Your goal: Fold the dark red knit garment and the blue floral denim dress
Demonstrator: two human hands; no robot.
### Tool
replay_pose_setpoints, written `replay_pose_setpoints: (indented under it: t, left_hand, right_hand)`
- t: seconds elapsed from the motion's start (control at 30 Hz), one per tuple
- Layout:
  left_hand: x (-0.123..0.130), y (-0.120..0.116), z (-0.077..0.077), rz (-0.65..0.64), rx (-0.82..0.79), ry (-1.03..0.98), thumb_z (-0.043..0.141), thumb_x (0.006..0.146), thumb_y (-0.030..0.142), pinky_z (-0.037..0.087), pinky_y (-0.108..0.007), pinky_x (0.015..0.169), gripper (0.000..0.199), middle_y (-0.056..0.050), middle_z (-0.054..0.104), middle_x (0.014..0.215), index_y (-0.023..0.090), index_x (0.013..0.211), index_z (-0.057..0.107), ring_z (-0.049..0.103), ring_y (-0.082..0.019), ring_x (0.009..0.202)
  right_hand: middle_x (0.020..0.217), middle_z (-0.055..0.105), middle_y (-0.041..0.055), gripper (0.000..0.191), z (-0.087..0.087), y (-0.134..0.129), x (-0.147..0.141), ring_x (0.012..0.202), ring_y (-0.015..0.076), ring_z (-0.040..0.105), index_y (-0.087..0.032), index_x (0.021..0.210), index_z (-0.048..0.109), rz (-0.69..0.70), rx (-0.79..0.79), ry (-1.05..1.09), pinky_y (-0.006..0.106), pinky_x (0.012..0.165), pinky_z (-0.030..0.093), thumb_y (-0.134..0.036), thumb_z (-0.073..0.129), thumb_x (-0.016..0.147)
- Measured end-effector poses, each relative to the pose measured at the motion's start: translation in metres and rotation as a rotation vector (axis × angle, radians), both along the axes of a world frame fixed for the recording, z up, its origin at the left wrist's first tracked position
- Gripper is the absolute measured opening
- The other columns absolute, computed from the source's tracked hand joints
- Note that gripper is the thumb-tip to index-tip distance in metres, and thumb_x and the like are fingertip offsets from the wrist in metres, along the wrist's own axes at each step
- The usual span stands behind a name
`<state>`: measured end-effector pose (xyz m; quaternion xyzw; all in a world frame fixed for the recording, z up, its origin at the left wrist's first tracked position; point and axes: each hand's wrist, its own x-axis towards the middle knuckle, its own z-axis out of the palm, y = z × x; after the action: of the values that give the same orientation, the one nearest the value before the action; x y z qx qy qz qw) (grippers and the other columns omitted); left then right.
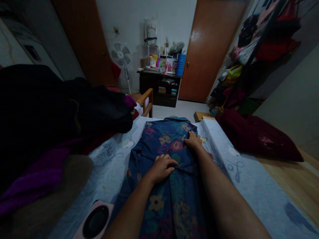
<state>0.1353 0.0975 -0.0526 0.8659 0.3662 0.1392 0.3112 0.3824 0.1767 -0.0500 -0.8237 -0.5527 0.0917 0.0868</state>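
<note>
A dark blue floral coat (156, 202) lies spread out on a pale patterned sheet (104, 166), its collar at the far end. My left hand (163, 167) rests on the coat's middle, by a seam across the waist, fingers stretched out and thumb apart. Farther up, my right hand (193, 140) touches the coat's right side near the shoulder. Its fingers are partly spread and bent a little at the tips, and I see nothing held in them. My right forearm hides part of the coat's lower right side.
Dark clothes (99, 103) pile up on the left, with a purple garment (42, 179) beneath. A pink phone-like device (96, 219) lies near the front. A maroon cushion (256, 136) is at right. Beyond the bed stand a wooden chair (146, 98), a cabinet (159, 86) and a fan (121, 54).
</note>
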Motion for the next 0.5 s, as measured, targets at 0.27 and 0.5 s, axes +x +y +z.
replay_pose_setpoints:
  t: [0.27,0.5]
  left_hand:
    - [-0.001,0.000,0.003,-0.016,0.000,0.012,0.056,0.086,0.031,0.032,-0.039,0.101,0.027,-0.002,0.060,0.107,0.033,0.109,0.068,0.050,-0.022,0.109]
    - [-0.001,0.001,0.000,-0.018,0.028,0.001,0.056,0.086,0.029,0.033,-0.039,0.100,0.025,-0.001,0.060,0.105,0.032,0.108,0.067,0.051,-0.021,0.108]
  right_hand:
    - [0.122,0.064,0.0141,0.047,0.006,0.000,0.005,0.107,0.0247,0.062,-0.012,0.123,0.061,0.001,0.160,0.245,0.031,0.088,0.046,-0.020,0.053,0.078]
    - [0.096,0.073,0.0065,0.028,-0.009,-0.009,-0.028,0.091,0.0186,0.066,-0.016,0.097,0.072,0.164,0.206,0.305,0.024,0.081,0.046,-0.013,0.052,0.077]
